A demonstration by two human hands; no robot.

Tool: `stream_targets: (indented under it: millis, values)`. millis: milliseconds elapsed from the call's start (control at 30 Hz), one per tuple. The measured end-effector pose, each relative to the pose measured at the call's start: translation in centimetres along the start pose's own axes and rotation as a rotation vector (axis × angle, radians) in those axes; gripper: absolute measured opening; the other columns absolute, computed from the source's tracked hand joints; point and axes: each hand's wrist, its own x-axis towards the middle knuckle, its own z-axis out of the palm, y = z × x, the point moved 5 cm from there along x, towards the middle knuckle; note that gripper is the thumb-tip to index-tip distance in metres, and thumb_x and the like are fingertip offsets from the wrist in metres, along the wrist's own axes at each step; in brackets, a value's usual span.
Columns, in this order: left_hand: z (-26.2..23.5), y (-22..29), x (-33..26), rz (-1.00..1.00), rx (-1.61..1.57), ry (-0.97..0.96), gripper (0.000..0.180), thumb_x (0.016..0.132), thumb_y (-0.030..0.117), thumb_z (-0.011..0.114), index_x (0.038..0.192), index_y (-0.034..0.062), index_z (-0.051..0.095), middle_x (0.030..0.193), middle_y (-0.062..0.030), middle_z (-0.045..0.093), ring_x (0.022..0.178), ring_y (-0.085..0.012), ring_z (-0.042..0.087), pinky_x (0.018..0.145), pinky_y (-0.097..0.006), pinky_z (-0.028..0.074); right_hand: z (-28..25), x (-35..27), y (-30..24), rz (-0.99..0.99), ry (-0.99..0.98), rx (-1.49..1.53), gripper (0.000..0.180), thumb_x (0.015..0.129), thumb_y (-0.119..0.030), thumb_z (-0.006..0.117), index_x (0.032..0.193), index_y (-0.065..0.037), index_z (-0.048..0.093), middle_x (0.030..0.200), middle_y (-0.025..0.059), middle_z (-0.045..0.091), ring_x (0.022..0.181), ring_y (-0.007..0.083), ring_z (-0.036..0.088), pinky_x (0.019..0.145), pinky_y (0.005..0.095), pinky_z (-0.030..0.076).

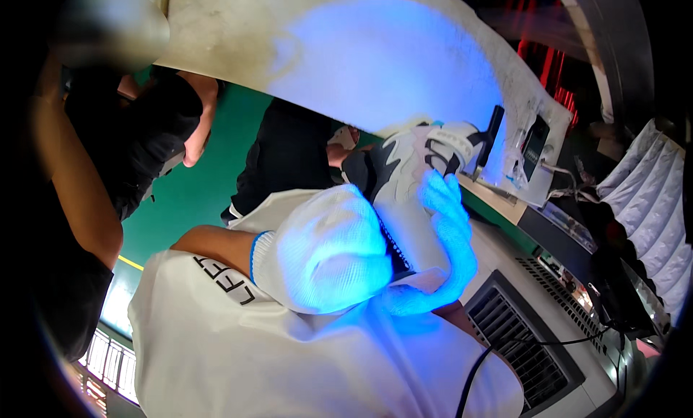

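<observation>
One table, perhaps stained; green floor.

Apparently a factory-like workshop, a green floor with a yellow line, a stained table under blue light, a pale machine casing with a vent grille, black cable across it, other people alongside, a shoe between white-gloved hands

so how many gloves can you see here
2: the left-hand glove, left of the white-and-grey shoe, and the right-hand glove, on the shoe's right side. Others could be hidden in the dark edges.
</observation>
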Motion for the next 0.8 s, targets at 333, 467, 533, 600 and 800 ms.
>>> stream_targets:
  millis: [333, 467, 533, 600, 800]
  values:
    - [3.7, -0.6, 4.7, 0.118, 0.004, -0.423, 0.041, 0.078, 0.032, 0.097, 0.104, 0.0158, 0.071, 0.095, -0.0073, 0.067, 0.082, -0.0276, 0.068, 0.070, -0.038, 0.055, -2.3, -3.2, 1.1, 0.033, 0.093, 0.079, 0.088, 0.080, -0.033, 0.100, 0.148, 0.004, 0.060, 0.136, 0.0283, 0.072, 0.127, 0.0465, 0.071, 0.113, 0.0641, 0.051]
    - [5.9, -0.6, 5.6, 0.085, 0.034, -0.536, 0.038, 0.079, 0.032, 0.096, 0.107, 0.0182, 0.074, 0.096, -0.0070, 0.068, 0.082, -0.0279, 0.069, 0.070, -0.038, 0.056, -3.1, -4.7, 1.5, 0.026, 0.136, 0.116, 0.087, 0.080, -0.032, 0.100, 0.148, 0.004, 0.060, 0.136, 0.0279, 0.072, 0.126, 0.0460, 0.071, 0.113, 0.0644, 0.051]
    - [7.1, -0.7, 5.8, 0.053, 0.049, -0.586, 0.037, 0.079, 0.032, 0.095, 0.108, 0.0194, 0.075, 0.097, -0.0069, 0.069, 0.082, -0.0281, 0.070, 0.070, -0.038, 0.057, -3.5, -5.3, 1.6, 0.023, 0.165, 0.120, 0.086, 0.080, -0.031, 0.100, 0.147, 0.004, 0.060, 0.135, 0.0277, 0.072, 0.126, 0.0458, 0.071, 0.113, 0.0646, 0.051]
    - [7.7, -0.8, 5.9, 0.017, 0.050, -0.594, 0.037, 0.079, 0.032, 0.094, 0.109, 0.0206, 0.076, 0.097, -0.0067, 0.070, 0.083, -0.0282, 0.070, 0.070, -0.039, 0.058, -3.7, -5.8, 1.6, 0.014, 0.193, 0.131, 0.085, 0.080, -0.030, 0.100, 0.147, 0.004, 0.060, 0.135, 0.0275, 0.072, 0.126, 0.0456, 0.071, 0.113, 0.0648, 0.051]
    - [7.6, -0.4, 5.6, -0.022, -0.010, -0.390, 0.041, 0.072, 0.027, 0.099, 0.102, 0.0170, 0.073, 0.093, -0.0072, 0.065, 0.082, -0.0305, 0.070, 0.068, -0.039, 0.057, -3.9, -7.0, 1.1, -0.006, 0.266, 0.138, 0.083, 0.079, -0.028, 0.100, 0.145, 0.004, 0.060, 0.134, 0.0269, 0.072, 0.125, 0.0448, 0.072, 0.113, 0.0653, 0.051]
